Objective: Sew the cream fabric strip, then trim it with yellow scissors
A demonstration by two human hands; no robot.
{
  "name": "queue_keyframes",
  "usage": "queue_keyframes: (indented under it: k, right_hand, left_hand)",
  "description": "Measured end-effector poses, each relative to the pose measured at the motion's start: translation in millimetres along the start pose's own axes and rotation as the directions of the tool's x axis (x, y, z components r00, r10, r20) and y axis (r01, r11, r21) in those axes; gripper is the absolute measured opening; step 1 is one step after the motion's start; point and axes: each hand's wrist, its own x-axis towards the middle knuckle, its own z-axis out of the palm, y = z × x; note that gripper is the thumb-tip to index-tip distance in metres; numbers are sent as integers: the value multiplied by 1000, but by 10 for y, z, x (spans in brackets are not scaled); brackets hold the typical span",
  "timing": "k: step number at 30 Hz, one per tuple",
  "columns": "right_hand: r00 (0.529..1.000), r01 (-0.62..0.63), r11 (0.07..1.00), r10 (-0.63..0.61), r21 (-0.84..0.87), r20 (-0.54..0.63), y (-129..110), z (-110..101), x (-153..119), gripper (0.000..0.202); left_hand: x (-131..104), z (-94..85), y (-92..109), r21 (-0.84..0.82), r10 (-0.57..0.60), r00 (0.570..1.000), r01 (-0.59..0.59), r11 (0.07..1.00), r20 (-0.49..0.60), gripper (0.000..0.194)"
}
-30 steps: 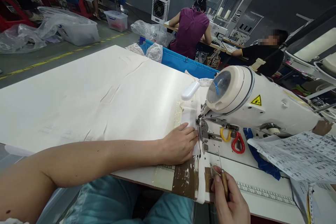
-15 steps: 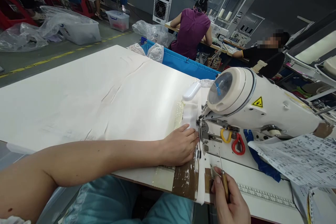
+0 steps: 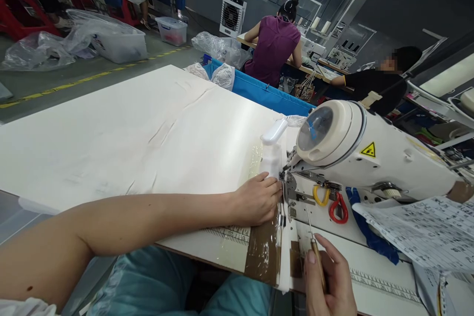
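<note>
The left hand [image 3: 257, 202] lies flat on the table [image 3: 148, 133], fingers spread and pressed down, its fingertips on a narrow white strip of fabric [image 3: 272, 165] just beside the presser foot [image 3: 287, 192] of the sewing machine [image 3: 355, 148]. It clasps nothing; it only pins the strip down. The right hand [image 3: 329, 284], near the front edge of the table, has its grip closed around the wooden handle of an awl [image 3: 314, 242], whose thin metal point slants up toward the needle area without touching the fabric.

The strip runs from the near edge of the table, where it hangs over beside a patch of brown tape [image 3: 264, 256], up under the foot and on to the far side, toward a white plastic clip-like piece [image 3: 274, 132]. As a judgement, the sewing looks partway along: a length of strip lies beyond the foot and a length remains on the near side, though the seam itself is too fine to make out.

Yellow and red ring-handled snips [image 3: 329, 202] rest on the machine bed to the right, near a printed sheet of paper [image 3: 418, 227]. Two other people sit at far tables, beyond a blue bin [image 3: 266, 94].
</note>
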Motion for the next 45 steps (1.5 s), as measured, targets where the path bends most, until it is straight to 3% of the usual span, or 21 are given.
queue_keyframes:
  k: [5, 7, 9, 11, 13, 19, 27, 36, 40, 43, 45]
  right_hand:
    - [972, 227, 973, -223, -43, 76, -45, 142, 62, 29]
    - [908, 408, 908, -393, -92, 144, -56, 206, 128, 23]
    - [808, 585, 795, -555, -160, 198, -72, 269, 206, 20]
    - [731, 683, 689, -646, -244, 220, -90, 329, 276, 21]
    - [700, 710, 624, -678, -328, 224, -104, 386, 325, 25]
    - [718, 671, 572, -661, -473, 220, -108, 503, 346, 32]
    - [705, 661, 513, -674, -547, 220, -106, 534, 345, 33]
    - [720, 578, 385, -656, -720, 227, -152, 634, 332, 34]
    - [736, 599, 469, -642, -649, 215, -152, 580, 307, 36]
    - [758, 637, 629, -616, -445, 214, -82, 433, 307, 34]
    - [806, 589, 738, -562, -328, 183, 17, 308, 352, 32]
  left_hand:
    - [54, -46, -57, 3, -35, 998, 35, 999, 49, 27]
    - [69, -46, -74, -5, -44, 998, 44, 999, 55, 27]
    - [77, -36, -89, -22, -44, 997, 45, 999, 62, 27]
    - [79, -21, -101, -43, -34, 997, 37, 998, 76, 26]
    - [77, -10, -112, -55, -21, 996, 26, 998, 91, 26]
    - [84, -8, -121, -60, -28, 994, 35, 998, 108, 29]
    - [83, 10, -119, -74, -38, 995, 46, 996, 97, 26]
    - [101, 19, -190, -162, -108, 987, 126, 979, 121, 34]
    - [102, -1, -219, -163, -135, 983, 155, 974, 128, 38]
    - [98, -17, -229, -182, -171, 978, 192, 965, 123, 37]
    - [95, -22, -234, -211, -193, 976, 212, 954, 104, 35]
